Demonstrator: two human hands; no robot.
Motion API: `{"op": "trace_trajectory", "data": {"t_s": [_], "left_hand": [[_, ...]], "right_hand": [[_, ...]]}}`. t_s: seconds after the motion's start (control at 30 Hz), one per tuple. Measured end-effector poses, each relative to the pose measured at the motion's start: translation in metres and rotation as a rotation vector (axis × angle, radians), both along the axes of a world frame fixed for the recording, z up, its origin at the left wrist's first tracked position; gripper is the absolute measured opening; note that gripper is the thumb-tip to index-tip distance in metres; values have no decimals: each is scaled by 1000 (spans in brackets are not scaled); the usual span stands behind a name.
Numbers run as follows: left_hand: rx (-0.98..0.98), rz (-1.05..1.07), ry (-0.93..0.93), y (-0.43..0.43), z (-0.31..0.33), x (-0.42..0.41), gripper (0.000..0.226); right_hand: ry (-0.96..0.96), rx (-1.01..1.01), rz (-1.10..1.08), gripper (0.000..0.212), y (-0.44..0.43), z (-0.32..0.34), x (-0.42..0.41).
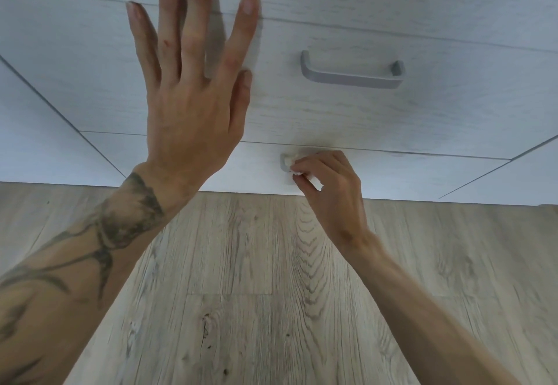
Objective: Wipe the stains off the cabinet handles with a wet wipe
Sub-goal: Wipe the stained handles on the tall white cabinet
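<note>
A pale wood-grain cabinet [437, 119] with drawer fronts fills the upper view. On the upper drawer sits a grey bar handle [351, 75], untouched. My right hand [329, 185] pinches a crumpled white wet wipe [297, 167] against the left end of the lower drawer's grey handle [283, 162]; most of that handle is hidden behind the hand. My left hand [193, 88] is raised with straight, spread fingers, flat against or just in front of the upper drawer front, left of the bar handle.
Light wood-plank floor [256, 309] runs below the cabinet's base. Neighbouring cabinet fronts [36, 131] angle away on the left, and another panel [537, 173] on the right. Both forearms reach up from the bottom corners.
</note>
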State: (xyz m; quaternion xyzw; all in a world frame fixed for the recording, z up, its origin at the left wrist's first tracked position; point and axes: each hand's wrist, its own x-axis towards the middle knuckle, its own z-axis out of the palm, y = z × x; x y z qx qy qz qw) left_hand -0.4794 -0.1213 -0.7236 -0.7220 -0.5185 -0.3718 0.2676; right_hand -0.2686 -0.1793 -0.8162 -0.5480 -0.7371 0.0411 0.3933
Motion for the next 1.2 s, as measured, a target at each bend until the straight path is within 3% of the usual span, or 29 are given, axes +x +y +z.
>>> {"op": "trace_trajectory", "data": {"t_s": [0.67, 1.2], "left_hand": [[-5, 7, -8, 2, -2, 1, 49], [-4, 11, 8, 0, 0, 0, 50]], "right_hand": [[69, -67, -75, 11, 0, 3, 15], [-44, -11, 28, 13, 8, 4, 3]]}}
